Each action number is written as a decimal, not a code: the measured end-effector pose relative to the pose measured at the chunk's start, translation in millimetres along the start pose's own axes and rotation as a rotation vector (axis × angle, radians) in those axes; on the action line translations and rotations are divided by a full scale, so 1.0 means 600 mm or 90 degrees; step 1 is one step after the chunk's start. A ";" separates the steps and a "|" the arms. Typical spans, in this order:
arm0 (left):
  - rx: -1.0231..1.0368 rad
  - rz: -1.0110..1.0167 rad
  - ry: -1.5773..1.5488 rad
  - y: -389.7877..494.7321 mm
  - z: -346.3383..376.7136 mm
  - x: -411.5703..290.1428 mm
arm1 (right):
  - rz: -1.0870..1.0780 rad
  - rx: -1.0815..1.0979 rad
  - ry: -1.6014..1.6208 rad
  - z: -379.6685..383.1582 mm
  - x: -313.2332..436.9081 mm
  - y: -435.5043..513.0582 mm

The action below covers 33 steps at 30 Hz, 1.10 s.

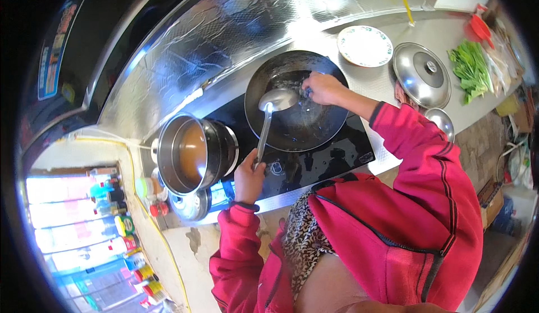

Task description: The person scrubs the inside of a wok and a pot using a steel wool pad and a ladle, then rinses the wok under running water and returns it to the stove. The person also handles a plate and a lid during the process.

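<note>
My left hand [249, 179] grips the handle of a steel ladle [278, 99], whose round bowl hangs over a dark wok [290, 134]. Over the wok's far right part is my right hand [323, 89], its fingers closed around something small and blue, perhaps a scrubber; most of it is hidden by the fingers. The wok sits on a black glass cooktop [332, 161] and has a wet-looking, scuffed inside. Left of it stands a metal pot [166, 144] holding a brown liquid.
A white patterned plate [364, 46], a steel lid [433, 85], a small metal bowl [440, 121] and leafy greens [469, 68] rest on the counter to the right. A red plastic strainer or scoop [480, 30] lies beyond. Foil [202, 47] lines the wall; bottles and jars [126, 224] stand by the window.
</note>
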<state>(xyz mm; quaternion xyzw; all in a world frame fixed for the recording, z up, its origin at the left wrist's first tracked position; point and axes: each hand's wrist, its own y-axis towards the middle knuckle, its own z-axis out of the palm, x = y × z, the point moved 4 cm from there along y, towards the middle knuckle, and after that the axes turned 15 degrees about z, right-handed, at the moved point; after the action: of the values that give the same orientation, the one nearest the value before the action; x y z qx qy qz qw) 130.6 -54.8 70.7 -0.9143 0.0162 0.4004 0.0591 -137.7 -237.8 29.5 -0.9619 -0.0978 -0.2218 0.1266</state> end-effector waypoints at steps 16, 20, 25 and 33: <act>-0.032 -0.085 -0.185 -0.012 0.018 -0.010 | 0.022 0.011 0.185 0.040 -0.023 0.014; -0.036 -0.059 -0.154 -0.009 0.011 -0.024 | 0.031 0.026 0.018 0.056 -0.010 0.027; -0.058 0.000 0.000 -0.005 0.009 -0.007 | -0.227 0.021 -0.237 0.100 0.037 -0.043; -0.055 0.144 0.252 -0.009 -0.004 -0.036 | -0.015 0.012 0.017 0.042 -0.032 0.048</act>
<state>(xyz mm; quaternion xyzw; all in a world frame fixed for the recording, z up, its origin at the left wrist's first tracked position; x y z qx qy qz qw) 118.2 -50.1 88.4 -0.9690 0.1129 0.2178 -0.0296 -137.4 -260.1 -6.7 -0.9564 -0.1098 -0.2348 0.1343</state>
